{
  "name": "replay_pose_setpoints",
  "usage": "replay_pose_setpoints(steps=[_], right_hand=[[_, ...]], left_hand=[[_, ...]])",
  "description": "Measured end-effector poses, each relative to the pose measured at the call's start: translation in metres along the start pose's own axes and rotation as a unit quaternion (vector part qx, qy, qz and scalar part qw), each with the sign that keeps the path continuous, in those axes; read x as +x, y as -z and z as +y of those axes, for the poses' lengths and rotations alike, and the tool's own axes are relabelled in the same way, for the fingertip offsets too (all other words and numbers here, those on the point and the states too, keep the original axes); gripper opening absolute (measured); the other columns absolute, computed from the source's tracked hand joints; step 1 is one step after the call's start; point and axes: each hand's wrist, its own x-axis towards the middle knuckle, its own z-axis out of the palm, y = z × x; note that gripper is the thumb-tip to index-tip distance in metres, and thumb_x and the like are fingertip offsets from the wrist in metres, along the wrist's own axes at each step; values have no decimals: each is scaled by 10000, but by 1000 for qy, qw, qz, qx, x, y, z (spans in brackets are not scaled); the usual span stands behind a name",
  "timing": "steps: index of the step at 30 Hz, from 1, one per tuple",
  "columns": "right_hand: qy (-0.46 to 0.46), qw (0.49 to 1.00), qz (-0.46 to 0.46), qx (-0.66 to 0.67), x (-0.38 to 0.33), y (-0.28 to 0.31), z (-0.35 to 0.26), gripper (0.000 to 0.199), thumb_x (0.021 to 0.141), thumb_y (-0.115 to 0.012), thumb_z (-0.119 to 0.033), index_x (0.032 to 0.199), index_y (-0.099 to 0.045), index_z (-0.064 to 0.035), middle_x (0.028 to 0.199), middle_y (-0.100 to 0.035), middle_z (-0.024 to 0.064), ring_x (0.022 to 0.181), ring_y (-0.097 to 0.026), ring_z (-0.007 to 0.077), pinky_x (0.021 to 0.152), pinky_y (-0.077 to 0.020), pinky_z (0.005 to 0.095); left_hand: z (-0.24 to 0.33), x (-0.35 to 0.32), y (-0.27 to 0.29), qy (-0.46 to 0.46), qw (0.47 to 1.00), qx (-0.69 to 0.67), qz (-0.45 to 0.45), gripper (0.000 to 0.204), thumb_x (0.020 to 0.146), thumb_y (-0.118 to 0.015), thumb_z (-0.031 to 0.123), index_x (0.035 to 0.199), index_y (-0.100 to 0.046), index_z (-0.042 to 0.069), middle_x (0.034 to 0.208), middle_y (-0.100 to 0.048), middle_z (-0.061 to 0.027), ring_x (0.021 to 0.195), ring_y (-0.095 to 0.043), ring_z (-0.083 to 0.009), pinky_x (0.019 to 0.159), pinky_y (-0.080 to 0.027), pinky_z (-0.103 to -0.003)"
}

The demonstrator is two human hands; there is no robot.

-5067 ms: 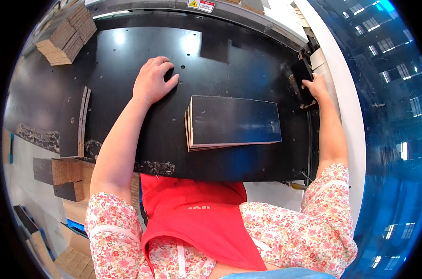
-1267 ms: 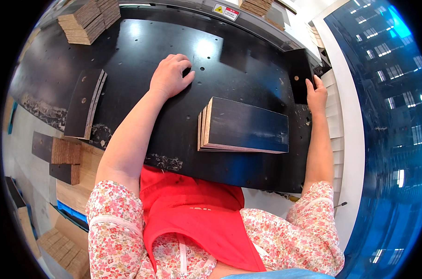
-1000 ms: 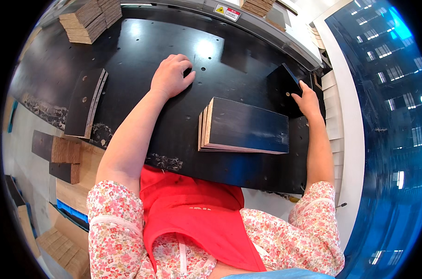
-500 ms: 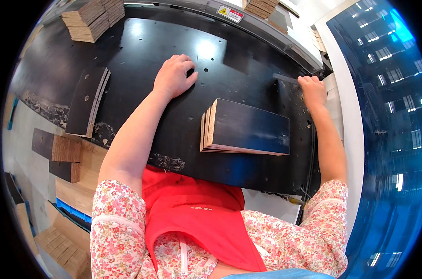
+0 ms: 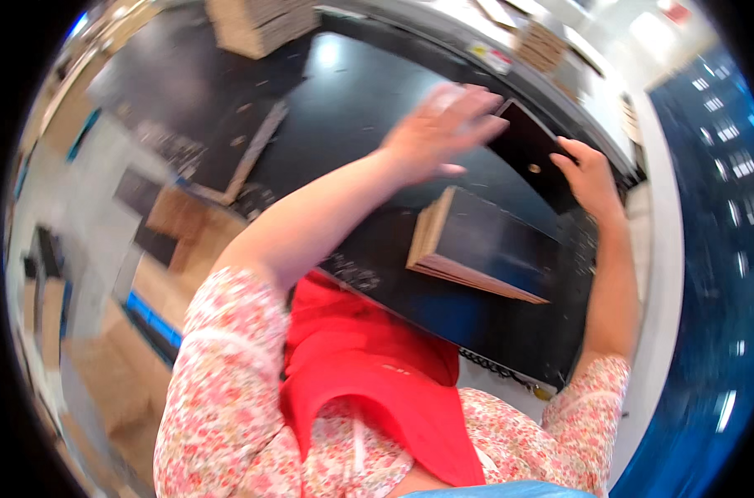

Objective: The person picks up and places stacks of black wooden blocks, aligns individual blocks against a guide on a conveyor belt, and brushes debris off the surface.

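A dark rectangular board [image 5: 528, 149] with a small round hole stands tilted at the far right of the black table [image 5: 327, 158]. My right hand [image 5: 591, 174] pinches its right end between thumb and fingers. Blurred by motion, my left hand [image 5: 447, 129] reaches across with fingers spread, by the board's left end; whether the fingertips touch it I cannot tell. Nearer to me lies a stack of dark-faced boards [image 5: 493, 241] with raw tan edges, apart from both hands.
More dark boards [image 5: 215, 145] lie at the table's left. A block of stacked boards [image 5: 261, 25] sits at the far left, another stack [image 5: 543, 46] beyond the machine's rail. Wood pieces [image 5: 178, 220] rest below the table's left edge. A blue panel [image 5: 717, 274] stands right.
My right hand has raised the board from its flatter position at the table's right. My left hand has swung rightward and opened its fingers. The whole view has turned somewhat.
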Motion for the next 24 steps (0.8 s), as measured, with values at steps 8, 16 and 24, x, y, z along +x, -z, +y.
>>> replay_pose_setpoints(steps=[8,16,24], right_hand=[[90,988,-47,116,25,-2,-62,191,901,-635,-21,1087,-648,24,1053,-656,137,933,-622,217,841,-482,289],[-203,922,238,227,-69,-53,54,319,1025,-544,-174,1251,-616,39,1125,-699,85,900,-654,128,841,-532,259],[-262,894,224,287,-137,-115,99,307,1024,-549,-178,1238,-635,26,1079,-711,73,881,-650,120,813,-534,274]], left_hand=[[12,7,3,-31,990,105,85,863,694,-821,301,1434,-404,149,1262,-496,-95,1204,-491,-299,1075,-374,-467],[-38,-124,100,333,933,130,30,919,622,-850,348,1379,-466,-4,1262,-546,-190,1173,-520,-360,1038,-409,-445],[-93,-212,146,573,797,166,-93,931,654,-779,507,1367,-507,-27,1312,-532,-221,1232,-513,-340,1074,-402,-400]])
